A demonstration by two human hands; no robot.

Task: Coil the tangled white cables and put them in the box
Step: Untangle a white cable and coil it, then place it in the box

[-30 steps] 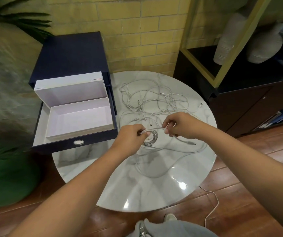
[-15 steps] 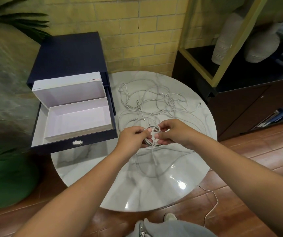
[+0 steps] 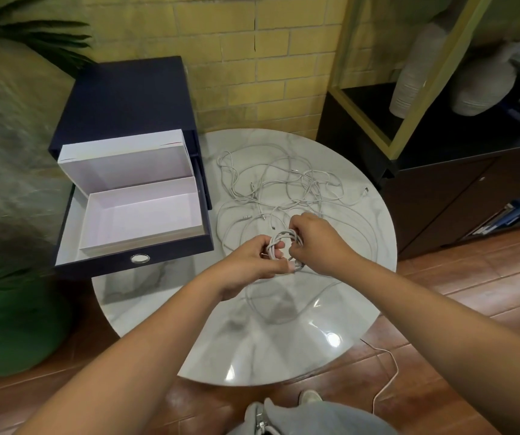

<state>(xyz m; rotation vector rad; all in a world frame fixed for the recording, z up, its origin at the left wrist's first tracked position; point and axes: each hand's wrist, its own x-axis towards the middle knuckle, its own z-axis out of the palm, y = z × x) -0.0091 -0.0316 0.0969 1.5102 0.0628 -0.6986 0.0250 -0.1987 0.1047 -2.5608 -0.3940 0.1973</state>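
Where the view drops closest to the body, a fold of grey clothing [image 3: 321,419] and the toe of a pale shoe [image 3: 310,396] show above the wooden floor [image 3: 441,309]. One loose white floor cable [image 3: 389,372] runs from near the table edge across the boards at the right. Just beyond stands the round marble table [image 3: 252,346], glossy, with both bare forearms reaching over its near half.

Above its middle the two hands meet. The left hand [image 3: 249,262] has its fingers curled round the left side of a small coil [image 3: 279,241] of white cable, with the thumb on top. The right hand [image 3: 318,243] is curled too and grips the coil's right side, its back turned to the camera. A slack loop [image 3: 268,310] of cable lies on the marble beneath the hands.

Farther back on the tabletop the remaining white cables [image 3: 284,186] lie in a loose tangle, with several plugs visible among the strands. Left of the tangle, at the table's left edge, is the navy box [image 3: 133,265], its drawer pulled out and the white lining open to view.

A green cushion [image 3: 10,328] sits on the floor at far left. Behind everything rise a yellow brick wall [image 3: 252,58] and, at right, a dark cabinet [image 3: 472,196] bearing two pale ribbed vases [image 3: 415,73].
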